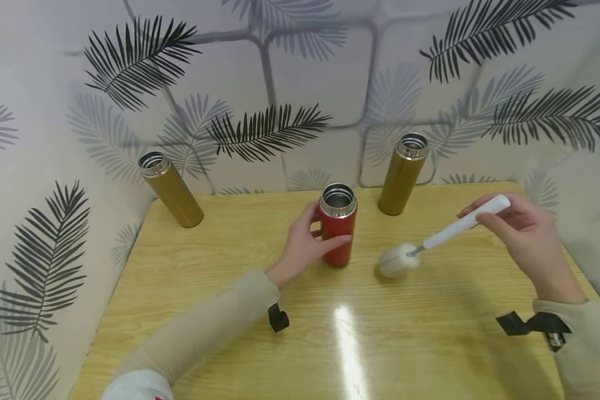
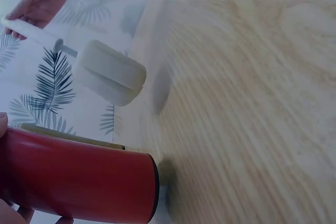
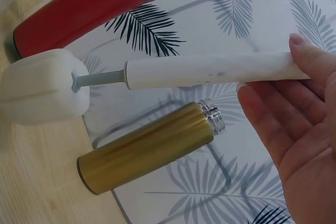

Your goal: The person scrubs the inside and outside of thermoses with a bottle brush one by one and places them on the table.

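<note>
Three flasks with open mouths stand on the wooden table (image 1: pixel 220 250), and the task's own, the red flask (image 1: pixel 338 236), is at the middle, upright between two gold ones. The left hand (image 1: pixel 305 244) curls round its body from the left, thumb across the near side and fingers behind; that hold, below the metal neck, probably serves to steady it while leaving the mouth uncovered. Whether its base rests fully on the wood, I cannot tell.

To the right, the right hand (image 1: pixel 532 233) pinches the white brush (image 1: pixel 455 229) towards the end of its handle between thumb and fingers, the palm not closed round it. Such a grip likely leaves most of the length free and the fingers well away from the pale sponge head (image 1: pixel 399 260), which hangs low, apart from the red flask.

The left gold flask (image 1: pixel 174 194) and right gold flask (image 1: pixel 401 178) stand at the far side by the patterned wall (image 1: pixel 310 72), untouched, presumably there for elbow room.
</note>
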Available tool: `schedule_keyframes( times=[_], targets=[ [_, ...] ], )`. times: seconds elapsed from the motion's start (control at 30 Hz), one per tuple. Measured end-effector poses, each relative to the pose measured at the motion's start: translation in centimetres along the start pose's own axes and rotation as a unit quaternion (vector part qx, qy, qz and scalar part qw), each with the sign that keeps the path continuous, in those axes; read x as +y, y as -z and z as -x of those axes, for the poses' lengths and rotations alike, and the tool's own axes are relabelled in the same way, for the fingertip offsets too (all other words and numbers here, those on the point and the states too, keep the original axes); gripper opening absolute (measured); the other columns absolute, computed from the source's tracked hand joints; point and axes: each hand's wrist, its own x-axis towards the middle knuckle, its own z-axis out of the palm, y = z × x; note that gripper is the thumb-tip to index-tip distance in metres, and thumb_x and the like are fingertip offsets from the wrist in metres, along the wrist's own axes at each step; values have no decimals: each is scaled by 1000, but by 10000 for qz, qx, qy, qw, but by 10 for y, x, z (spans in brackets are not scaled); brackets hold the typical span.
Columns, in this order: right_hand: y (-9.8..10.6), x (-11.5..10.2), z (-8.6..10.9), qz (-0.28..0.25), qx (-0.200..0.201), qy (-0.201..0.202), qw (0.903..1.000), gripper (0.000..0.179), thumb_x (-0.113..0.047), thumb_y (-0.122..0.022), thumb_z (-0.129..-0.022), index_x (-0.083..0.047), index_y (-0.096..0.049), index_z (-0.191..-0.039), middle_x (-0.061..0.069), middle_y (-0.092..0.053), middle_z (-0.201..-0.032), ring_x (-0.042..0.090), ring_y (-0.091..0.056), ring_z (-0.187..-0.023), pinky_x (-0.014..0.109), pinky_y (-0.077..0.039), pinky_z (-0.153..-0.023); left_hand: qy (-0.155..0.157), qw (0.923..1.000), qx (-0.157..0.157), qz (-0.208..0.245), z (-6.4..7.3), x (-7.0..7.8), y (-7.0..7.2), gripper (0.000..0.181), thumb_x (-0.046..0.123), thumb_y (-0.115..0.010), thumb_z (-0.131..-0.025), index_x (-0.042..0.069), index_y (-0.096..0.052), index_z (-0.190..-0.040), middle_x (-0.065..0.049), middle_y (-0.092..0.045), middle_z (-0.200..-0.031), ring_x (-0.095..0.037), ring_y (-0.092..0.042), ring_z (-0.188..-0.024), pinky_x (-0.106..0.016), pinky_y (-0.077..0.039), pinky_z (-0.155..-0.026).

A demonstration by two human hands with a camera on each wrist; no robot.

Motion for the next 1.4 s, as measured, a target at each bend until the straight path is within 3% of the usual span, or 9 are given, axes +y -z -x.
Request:
schedule_keyframes(
  times=[0.27, 0.6, 0.73, 0.9, 1.07, 1.2, 1.4],
  targets=[
    [-1, -1, 0, -66, 22, 61, 10000, 22, 22, -54, -96, 20, -60, -117, 8, -77, -106, 16, -73, -103, 18, -55, -91, -87, 9996, -177, -206, 13, -3, -5, 74, 12, -89, -83, 10, -51, -146, -6, -62, -137, -24, -58, -123, -42, -57, -98],
    [-5, -10, -3, 153, 314, 112, 9993, 20, 18, -54, -99, 22, -57, -118, 12, -77, -110, 18, -74, -105, 21, -58, -87, -151, 9993, -254, -226, 15, -11, -6, 72, 17, -88, -86, 12, -50, -148, -5, -61, -139, -24, -59, -124, -45, -57, -98],
    [-8, -19, -10, -54, 522, 599, 9968, 19, 16, -54, -100, 25, -54, -117, 17, -77, -110, 22, -75, -105, 24, -59, -89, -191, 9986, -381, -299, 14, -12, -5, 73, 20, -87, -87, 13, -48, -149, -4, -60, -141, -24, -58, -125, -47, -56, -98],
    [-20, -42, -22, -1125, 683, 1544, 9792, 24, 11, -60, -99, 28, -50, -113, 31, -73, -110, 33, -74, -105, 36, -59, -93, -289, 9977, -502, -346, 13, -15, -4, 73, 20, -85, -89, 13, -47, -150, -5, -60, -141, -25, -58, -125, -48, -56, -98],
    [-38, -70, -35, -2039, 793, 2002, 9550, 30, 5, -69, -95, 25, -50, -107, 34, -71, -102, 38, -75, -98, 38, -61, -91, -355, 9971, -561, -383, 12, -16, -3, 73, 18, -85, -89, 11, -46, -150, -6, -60, -141, -25, -58, -124, -47, -56, -97],
    [-48, -86, -40, -2075, 931, 2110, 9507, 35, -1, -75, -93, 20, -49, -104, 31, -72, -100, 36, -76, -94, 34, -61, -87, -388, 9967, -577, -425, 12, -16, -2, 73, 16, -84, -89, 11, -46, -150, -6, -60, -141, -24, -58, -124, -45, -57, -97],
    [-66, -92, -50, -2303, 1022, 2267, 9408, 40, -2, -82, -87, 20, -50, -98, 33, -71, -91, 38, -76, -86, 36, -63, -82, -435, 9965, -557, -438, 11, -17, -2, 72, 15, -84, -89, 10, -45, -150, -8, -60, -141, -25, -59, -124, -44, -57, -97]
  ],
)
